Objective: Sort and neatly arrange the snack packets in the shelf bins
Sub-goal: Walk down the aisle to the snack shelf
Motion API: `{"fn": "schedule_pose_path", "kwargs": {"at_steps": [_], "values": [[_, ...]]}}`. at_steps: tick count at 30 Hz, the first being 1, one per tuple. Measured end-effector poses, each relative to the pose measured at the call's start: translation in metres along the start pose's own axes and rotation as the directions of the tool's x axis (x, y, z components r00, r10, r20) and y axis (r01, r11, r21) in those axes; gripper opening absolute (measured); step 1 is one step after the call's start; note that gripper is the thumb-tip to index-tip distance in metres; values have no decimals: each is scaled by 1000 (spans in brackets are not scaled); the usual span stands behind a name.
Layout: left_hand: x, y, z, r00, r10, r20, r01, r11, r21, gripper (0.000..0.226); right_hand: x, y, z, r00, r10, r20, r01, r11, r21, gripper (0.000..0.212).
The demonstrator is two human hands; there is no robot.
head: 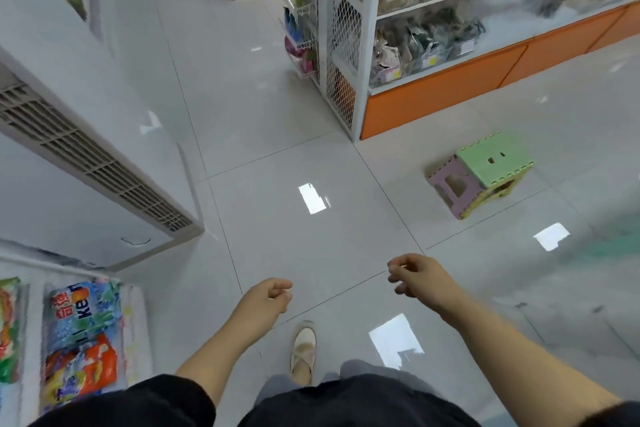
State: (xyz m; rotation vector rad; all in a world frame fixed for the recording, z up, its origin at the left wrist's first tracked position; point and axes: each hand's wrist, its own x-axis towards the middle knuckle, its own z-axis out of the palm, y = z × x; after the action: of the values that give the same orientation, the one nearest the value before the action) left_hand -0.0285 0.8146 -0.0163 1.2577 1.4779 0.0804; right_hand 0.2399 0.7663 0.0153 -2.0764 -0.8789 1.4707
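Two snack packets [83, 315] lie end to end lengthwise along their bin [138, 329].

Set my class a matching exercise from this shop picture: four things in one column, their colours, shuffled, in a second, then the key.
Things
1. stool
2. shelf base
3. shoe
4. sleeve

Colours
A. black
B. green top, purple side
C. beige
D. orange

Pairs: 1-B, 2-D, 3-C, 4-A
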Motion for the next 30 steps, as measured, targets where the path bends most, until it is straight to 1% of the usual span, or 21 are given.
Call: {"fn": "schedule_pose_path", "kwargs": {"at_steps": [5,9,11,14,19,23,30], "values": [[75,76,-27,992,63,112,-76,990,117,24,32,-15,-9,994,91,-53,-87,993,74,9],[126,143,-26,976,117,184,-145,979,141,23,53,-17,-36,977,181,-110,-166,977,130,11],[152,173,-19,967,133,218,-166,976,140,23,70,-18,-55,967,210,-145,-188,970,154,9],[188,212,-5,959,137,249,-179,972,153,24,99,-23,-85,958,236,-162,-206,962,179,9],[241,275,21,955,118,271,-169,970,174,24,153,-44,-154,960,223,-172,-193,965,176,9],[276,328,35,958,119,262,-177,962,208,24,201,-71,-216,964,196,-182,-164,971,173,9],[339,385,32,968,82,238,-142,959,247,25,291,-138,-297,966,131,-222,-73,965,252,10]]}}
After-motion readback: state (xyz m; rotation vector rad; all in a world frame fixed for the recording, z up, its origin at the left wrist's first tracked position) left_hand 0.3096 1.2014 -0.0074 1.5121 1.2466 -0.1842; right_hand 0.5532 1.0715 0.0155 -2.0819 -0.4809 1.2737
